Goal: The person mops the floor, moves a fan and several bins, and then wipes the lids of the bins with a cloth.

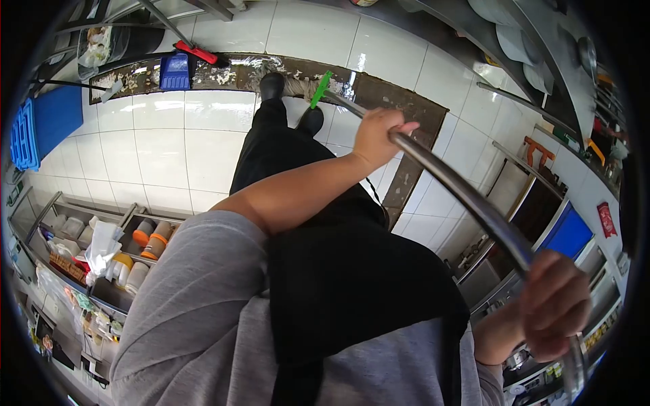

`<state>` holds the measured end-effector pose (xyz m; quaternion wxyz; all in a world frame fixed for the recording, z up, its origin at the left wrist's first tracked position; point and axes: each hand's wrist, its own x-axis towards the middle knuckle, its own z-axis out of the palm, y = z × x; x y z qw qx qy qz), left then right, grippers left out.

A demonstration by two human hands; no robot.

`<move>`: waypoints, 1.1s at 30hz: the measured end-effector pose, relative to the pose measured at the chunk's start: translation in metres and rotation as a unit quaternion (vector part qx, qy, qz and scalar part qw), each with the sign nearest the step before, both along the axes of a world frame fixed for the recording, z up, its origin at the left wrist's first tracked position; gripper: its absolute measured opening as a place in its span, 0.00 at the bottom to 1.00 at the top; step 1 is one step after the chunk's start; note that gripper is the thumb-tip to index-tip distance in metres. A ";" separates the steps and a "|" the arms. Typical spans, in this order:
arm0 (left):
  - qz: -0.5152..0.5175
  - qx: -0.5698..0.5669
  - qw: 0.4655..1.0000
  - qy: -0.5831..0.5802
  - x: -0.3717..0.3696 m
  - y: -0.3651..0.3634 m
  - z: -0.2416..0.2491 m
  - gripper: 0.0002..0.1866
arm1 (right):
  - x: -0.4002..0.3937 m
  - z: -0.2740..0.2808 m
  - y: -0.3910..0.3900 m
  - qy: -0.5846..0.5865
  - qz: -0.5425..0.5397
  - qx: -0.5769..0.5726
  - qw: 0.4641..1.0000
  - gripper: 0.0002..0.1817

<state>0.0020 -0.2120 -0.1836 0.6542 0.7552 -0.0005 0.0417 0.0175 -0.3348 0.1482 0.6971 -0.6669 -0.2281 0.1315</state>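
Note:
A mop with a long metal handle [467,196] runs diagonally across the head view. Its green head clamp [321,89] is low at the floor near my boots, and greyish strands appear to spread from it over the dark floor strip. My left hand [380,137] is wrapped round the handle's lower part, with the arm stretched across my black apron [365,291]. Higher up, near the handle's top end, my right hand [555,304] is closed round it at the right side. My dark boots [272,86] stand at the strip.
A blue dustpan [175,72] and a red broom head [196,53] rest at the strip. Blue crates [51,128] stand at the left, above a metal unit [128,223] holding jars and containers. Steel shelving with bowls [511,40] and kitchen counters line the right. White floor tiles [162,159] look wet.

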 end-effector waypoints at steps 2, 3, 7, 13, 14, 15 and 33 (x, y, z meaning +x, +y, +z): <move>-0.023 -0.006 1.000 0.019 -0.013 0.011 -0.022 0.21 | -0.002 -0.029 0.030 -0.054 -0.033 0.032 0.997 0.18; -0.045 -0.011 0.998 0.039 -0.016 0.017 -0.027 0.20 | 0.000 -0.035 0.034 -0.054 -0.035 0.031 0.997 0.18; -0.157 0.024 0.985 0.064 -0.013 0.037 -0.043 0.17 | 0.010 -0.042 0.039 -0.005 0.119 0.021 0.993 0.19; -0.260 0.287 0.909 0.152 0.008 0.132 -0.029 0.29 | 0.021 -0.036 0.044 0.020 0.099 0.003 0.995 0.20; -0.221 0.305 0.909 0.179 0.015 0.157 -0.035 0.31 | 0.025 -0.035 0.043 0.026 0.101 -0.003 0.995 0.21; -0.174 0.305 0.910 0.221 0.029 0.183 -0.031 0.28 | 0.028 -0.035 0.042 0.024 0.089 0.001 0.996 0.21; -0.078 0.199 0.898 -0.385 0.315 0.233 0.234 0.12 | 0.067 -0.030 0.044 0.065 -0.119 0.041 0.990 0.18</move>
